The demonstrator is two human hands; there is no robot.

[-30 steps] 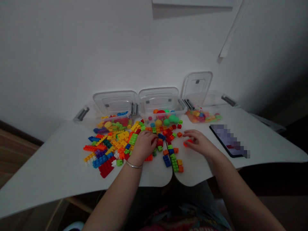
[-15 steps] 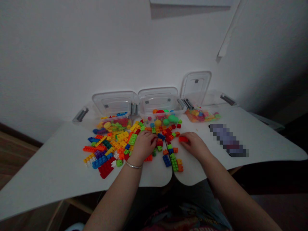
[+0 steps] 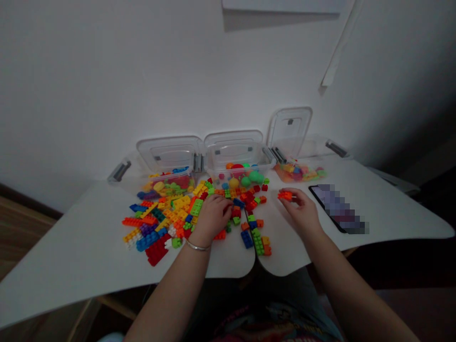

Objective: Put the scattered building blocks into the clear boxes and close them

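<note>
A heap of coloured plastic bricks (image 3: 171, 213) lies spread over the white table (image 3: 71, 247). My left hand (image 3: 212, 216) rests on the heap's right side with its fingers curled over the bricks; what they grip is hidden. My right hand (image 3: 302, 211) pinches an orange-red brick (image 3: 285, 195) in its fingertips, a little above the table and to the right of the heap. A short row of blue, green and orange bricks (image 3: 256, 237) lies between my two hands near the table's front edge.
Three clear plastic boxes with raised lids stand along the wall: the left box (image 3: 167, 178) with bricks, the middle box (image 3: 242, 173) with round coloured pieces, the right box (image 3: 299, 171) with small pastel pieces. A phone (image 3: 337, 206) lies flat at the right.
My right hand lifted the orange-red brick and carried it right and away from me, toward the right box. My left hand stayed on the heap.
</note>
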